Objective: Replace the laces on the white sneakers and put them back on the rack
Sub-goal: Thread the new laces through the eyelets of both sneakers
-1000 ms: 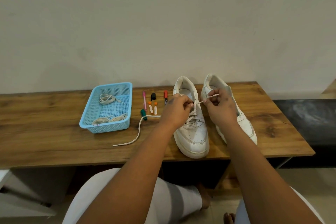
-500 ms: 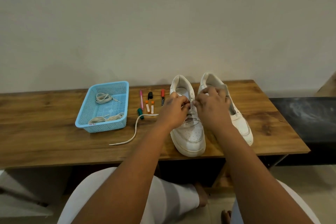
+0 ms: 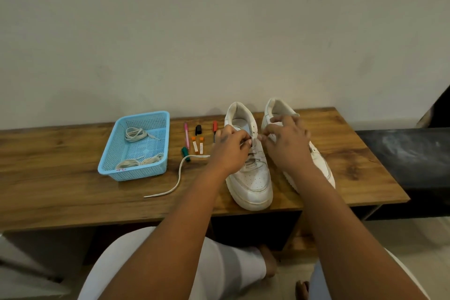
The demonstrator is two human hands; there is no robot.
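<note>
A: Step?

B: Lacing. Both hands are on the left sneaker (image 3: 252,173), up at its top eyelets. The left hand (image 3: 230,147) has its fingers curled and pinches the lace (image 3: 179,179) at the eyelet row. The right hand (image 3: 286,142) has fingertip and thumb pinched together at the opposite eyelet row; it probably holds the lace's other end, but that end is too small to see, so I can't tell.

A: Where are the shoes?

B: Both on the wooden surface (image 3: 60,190), toes toward the person. The right sneaker (image 3: 321,165) is just beside the left one at its 3 o'clock, partly behind the right hand. It looks unlaced, but it's mostly hidden.

A: How far along?

B: Lower rows of the left shoe look threaded. The lace's free tail runs off toward 9 o'clock and lies loose on the surface. No rack is visible.

A: Next move?

B: My guess is feed the tip through the top hole, pull the slack in and even both ends. It needs a fine pinch, since the tail is limp.

A: Other stuff?

B: A blue basket (image 3: 136,174) at 9 o'clock of the shoes with coiled laces (image 3: 135,134) inside. Markers (image 3: 186,135) lie between the basket and the shoe.

A: Any text?

B: Small red handwriting on the basket's near wall, not legible. No brand readable on the shoes.
</note>
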